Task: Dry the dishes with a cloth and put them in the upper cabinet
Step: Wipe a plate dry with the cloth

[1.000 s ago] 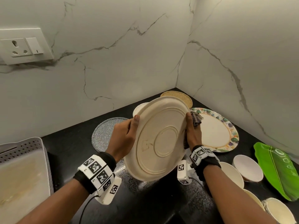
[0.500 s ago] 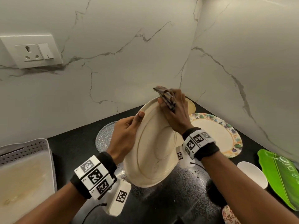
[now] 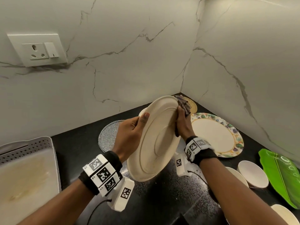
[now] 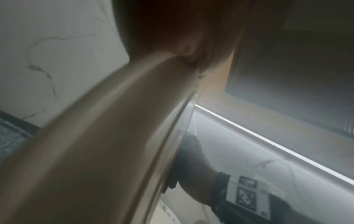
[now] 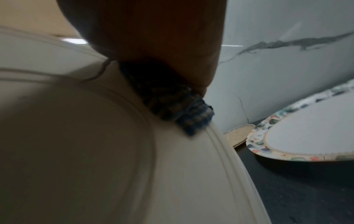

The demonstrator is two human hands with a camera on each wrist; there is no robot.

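Observation:
A large cream plate (image 3: 155, 140) stands on edge above the black counter, its underside toward me. My left hand (image 3: 131, 133) grips its left rim, thumb on the underside. My right hand (image 3: 182, 124) holds a dark checked cloth (image 3: 184, 104) against the plate's right rim and far face. The right wrist view shows the blue checked cloth (image 5: 182, 112) pressed onto the cream plate (image 5: 95, 151) under my palm. The left wrist view shows the plate's rim (image 4: 114, 136) close up, with the right hand (image 4: 191, 174) behind it. No cabinet is visible.
On the counter lie a floral-rimmed plate (image 3: 233, 132), a silver glitter plate (image 3: 108, 135), a woven mat (image 3: 192, 105), a green leaf tray (image 3: 282, 174) and several white bowls (image 3: 252, 173). A white perforated drying tray (image 3: 26, 176) sits left. A wall socket (image 3: 39, 50) is upper left.
My right hand with the cloth slid from the plate's top edge down to its right rim. The plate turned a little more edge-on; the left hand kept its grip.

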